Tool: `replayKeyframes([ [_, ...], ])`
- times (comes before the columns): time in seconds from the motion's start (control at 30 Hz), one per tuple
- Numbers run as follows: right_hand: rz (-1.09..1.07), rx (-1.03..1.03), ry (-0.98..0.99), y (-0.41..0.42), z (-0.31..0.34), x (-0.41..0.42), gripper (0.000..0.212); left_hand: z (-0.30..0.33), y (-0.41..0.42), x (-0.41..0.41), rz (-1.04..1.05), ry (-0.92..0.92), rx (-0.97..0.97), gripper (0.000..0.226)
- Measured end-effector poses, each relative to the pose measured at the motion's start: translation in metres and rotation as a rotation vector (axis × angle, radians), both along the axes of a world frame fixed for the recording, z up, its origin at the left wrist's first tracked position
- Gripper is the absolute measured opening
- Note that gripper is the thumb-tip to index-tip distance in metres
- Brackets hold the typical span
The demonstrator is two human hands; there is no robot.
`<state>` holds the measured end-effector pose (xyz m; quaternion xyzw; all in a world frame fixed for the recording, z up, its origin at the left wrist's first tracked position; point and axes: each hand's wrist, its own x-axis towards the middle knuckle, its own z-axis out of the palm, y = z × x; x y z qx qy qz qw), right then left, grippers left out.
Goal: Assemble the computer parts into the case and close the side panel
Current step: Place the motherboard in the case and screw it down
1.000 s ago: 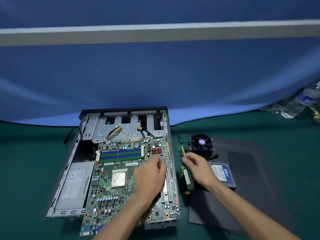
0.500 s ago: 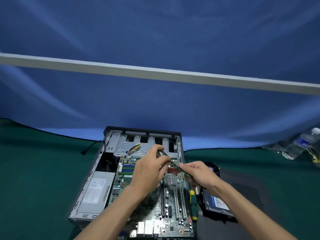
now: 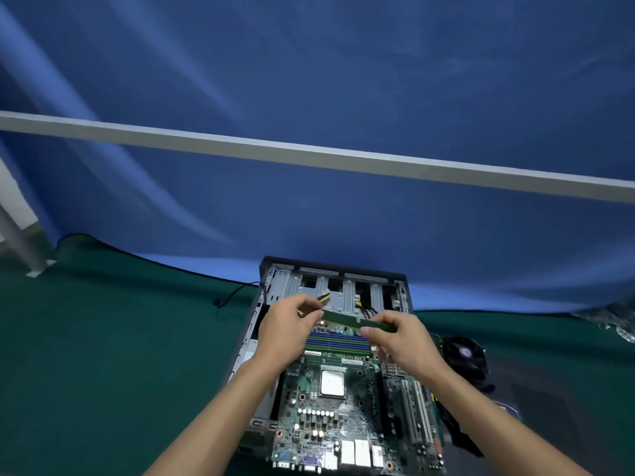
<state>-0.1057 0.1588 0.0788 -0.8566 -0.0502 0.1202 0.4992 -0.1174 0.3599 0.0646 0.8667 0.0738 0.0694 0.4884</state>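
a green memory stick [image 3: 357,323] is held level over the blue and green memory slots [image 3: 338,341] of the motherboard [image 3: 343,400], which lies in the open case [image 3: 335,283]. its left end is pinched by the curled fingers of the left hand [image 3: 287,333], its right end by the thumb and fingers of the right hand [image 3: 400,341]; neither is released. the stick is judged to be above the slots, not yet seated.

several faults can be expected. if the notch is not matched to the slot key, the stick could be jammed or the contacts bent. if one end is pressed before the other, a tilted, half-seated fit would result. whether the slot latches are open cannot be told.

room is limited behind: the drive cage wall and the loose yellow and black cables [image 3: 324,298] lie just beyond the knuckles and could be snagged. toward the wearer, the processor [image 3: 332,383] sits near the slots and should not be brushed. to the right, the cooler fan [image 3: 464,352] rests well apart on the green table [image 3: 103,355].
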Motion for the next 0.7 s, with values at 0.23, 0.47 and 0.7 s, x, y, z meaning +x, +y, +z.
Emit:
replayKeyframes([
  [0.23, 0.038, 0.054, 0.048, 0.017, -0.014, 0.028, 0.005, -0.010, 0.016, 0.010, 0.071, 0.082, -0.172, 0.011],
  [0.47, 0.067, 0.145, 0.234, 0.015, -0.040, 0.062, 0.011, -0.027, 0.021, 0.038, 0.117, 0.235, -0.348, 0.011],
  [0.7, 0.082, 0.221, 0.419, 0.021, -0.053, 0.087, 0.016, -0.034, 0.027, 0.056, 0.198, 0.289, -0.439, 0.010],
])
